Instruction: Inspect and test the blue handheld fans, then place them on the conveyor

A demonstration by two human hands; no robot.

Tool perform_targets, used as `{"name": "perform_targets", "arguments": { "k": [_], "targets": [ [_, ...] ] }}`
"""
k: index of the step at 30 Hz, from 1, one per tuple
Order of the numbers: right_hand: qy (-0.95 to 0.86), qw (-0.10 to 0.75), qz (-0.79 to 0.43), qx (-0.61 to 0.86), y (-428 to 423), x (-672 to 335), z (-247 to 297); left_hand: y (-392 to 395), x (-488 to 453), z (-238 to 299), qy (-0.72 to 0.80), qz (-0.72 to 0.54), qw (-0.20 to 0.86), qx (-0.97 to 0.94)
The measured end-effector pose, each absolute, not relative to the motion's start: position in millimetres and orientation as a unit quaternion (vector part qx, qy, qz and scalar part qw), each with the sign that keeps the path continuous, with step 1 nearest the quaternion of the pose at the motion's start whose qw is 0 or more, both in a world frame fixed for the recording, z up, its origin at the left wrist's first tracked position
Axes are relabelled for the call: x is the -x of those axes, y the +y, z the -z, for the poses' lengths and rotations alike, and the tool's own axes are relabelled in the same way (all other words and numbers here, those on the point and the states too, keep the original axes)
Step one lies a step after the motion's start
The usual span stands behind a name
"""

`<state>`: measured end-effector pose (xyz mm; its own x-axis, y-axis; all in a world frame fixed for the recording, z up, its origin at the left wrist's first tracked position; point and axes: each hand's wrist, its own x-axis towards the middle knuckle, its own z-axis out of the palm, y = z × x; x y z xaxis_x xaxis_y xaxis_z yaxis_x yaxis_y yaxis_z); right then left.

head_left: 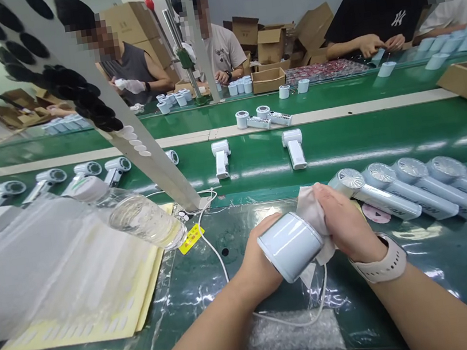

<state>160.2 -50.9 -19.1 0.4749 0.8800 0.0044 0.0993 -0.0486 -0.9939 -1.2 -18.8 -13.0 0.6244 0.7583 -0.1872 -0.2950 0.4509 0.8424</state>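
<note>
My left hand [257, 267] is wrapped round a pale blue handheld fan [293, 245]. The smooth side of its round head faces me, and its handle is hidden behind the head and my hand. With closed fingers my right hand [347, 223] presses a white cloth [311, 210] against the far right rim of the head. A white cable [293, 324] loops on the mat under the fan. To the right, several similar fans [387, 202] lie slanted in a row, with lettering on their handles.
A water bottle [146, 219] lies on plastic-covered yellow sheets [149, 302] at left, beside a slanted metal post [157, 162] bearing black discs. Beyond the mat runs a green conveyor belt [257, 157] with several fans [295, 149]. Several people [222, 49] work across it, near cardboard boxes [271, 45].
</note>
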Motion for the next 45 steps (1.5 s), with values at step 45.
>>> {"name": "perform_targets", "arguments": {
  "k": [45],
  "targets": [
    [-0.433,0.502,-0.144,0.735,-79,-223,-6,7,-3,27,0.312,-0.331,0.774,-0.440]
  ]
}}
